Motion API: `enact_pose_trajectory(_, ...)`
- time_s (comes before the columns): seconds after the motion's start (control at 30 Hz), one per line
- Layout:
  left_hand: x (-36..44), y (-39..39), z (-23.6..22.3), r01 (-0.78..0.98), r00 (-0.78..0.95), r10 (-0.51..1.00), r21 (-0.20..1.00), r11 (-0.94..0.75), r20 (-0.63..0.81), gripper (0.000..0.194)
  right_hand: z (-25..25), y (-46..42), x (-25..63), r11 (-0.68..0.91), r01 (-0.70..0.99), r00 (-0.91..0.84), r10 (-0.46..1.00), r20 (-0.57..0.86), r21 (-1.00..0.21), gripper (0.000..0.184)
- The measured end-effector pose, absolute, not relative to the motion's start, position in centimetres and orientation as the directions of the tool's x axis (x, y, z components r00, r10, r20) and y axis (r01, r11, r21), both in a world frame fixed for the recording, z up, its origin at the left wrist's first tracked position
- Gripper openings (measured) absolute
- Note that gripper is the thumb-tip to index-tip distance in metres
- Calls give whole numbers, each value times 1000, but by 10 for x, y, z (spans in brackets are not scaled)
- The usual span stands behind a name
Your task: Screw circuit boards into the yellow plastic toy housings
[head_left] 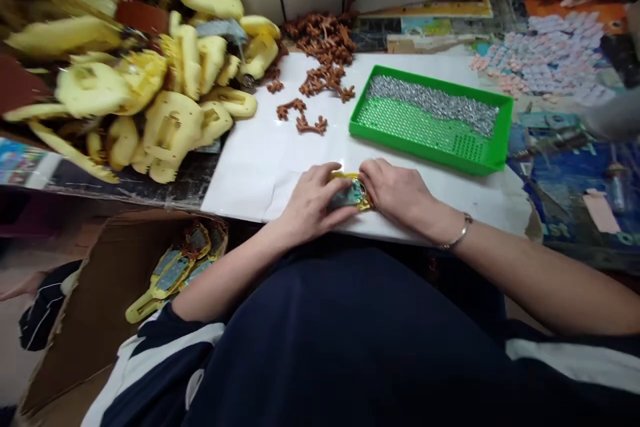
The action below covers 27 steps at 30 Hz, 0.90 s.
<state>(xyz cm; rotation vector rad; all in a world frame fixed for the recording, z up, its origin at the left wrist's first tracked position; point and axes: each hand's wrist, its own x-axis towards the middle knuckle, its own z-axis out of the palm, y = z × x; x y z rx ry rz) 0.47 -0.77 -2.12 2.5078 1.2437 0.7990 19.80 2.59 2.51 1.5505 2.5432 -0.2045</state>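
Near the front edge of the white work surface, a yellow plastic shell with a green circuit board [354, 193] lies between my hands. My left hand [320, 199] wraps its fingers and thumb around the left part of the shell, hiding some of it. On the opposite side, the closed fingers of my right hand [393, 188] press at the shell's right end; its fingertips are partly hidden. Just beyond my hands is a green perforated tray [430, 153] of small silver screws [430, 97]. Loose brown branched plastic parts [311, 124] lie farther back to the left.
Yellow plastic shells [173, 123] are heaped at the left. A cardboard box [80, 320] below holds yellow shells with boards [173, 270]. Small pink and white pieces [555, 53] are spread at the far right, near a grey cylindrical tool [613, 117] and tweezers [543, 193].
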Motion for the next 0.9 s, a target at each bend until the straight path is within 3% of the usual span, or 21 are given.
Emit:
enact_pose_trajectory(0.07,10,-9,-17,678,524,798,421,-603,299,63,25,24,199,488,872,-474,859,-192,30,37)
enact_pose_trajectory(0.13,11,-9,-14,687,546,800,414,-597,249,65,21,26,204,525,850,-518,846,-123,33,39)
enact_pose_trajectory(0.27,-24,-20,-3,720,439,840,435,-541,319,56,9,37,219,625,761,-567,771,290,-173,42)
enact_pose_trajectory(0.33,-64,-39,6,726,371,857,463,-508,357,57,3,41,226,676,703,-579,724,375,-219,40)
enact_pose_trajectory(0.4,-114,-67,14,770,262,898,485,-415,353,58,-1,42,229,729,651,-623,672,400,-211,40)
enact_pose_trajectory(0.5,-185,-120,16,872,-61,964,484,-75,260,56,-3,43,228,786,581,-677,611,410,-212,39)
enact_pose_trajectory(0.63,-247,-197,-17,871,-392,899,395,293,197,57,-5,44,223,800,547,-672,594,441,-245,35)
enact_pose_trajectory(0.8,-273,-259,-75,857,-459,888,270,439,14,53,-9,45,225,769,560,-653,639,407,-309,34)
enact_pose_trajectory(0.9,-273,-245,-72,890,-406,912,252,380,57,50,-9,46,227,759,559,-661,651,374,-332,31)
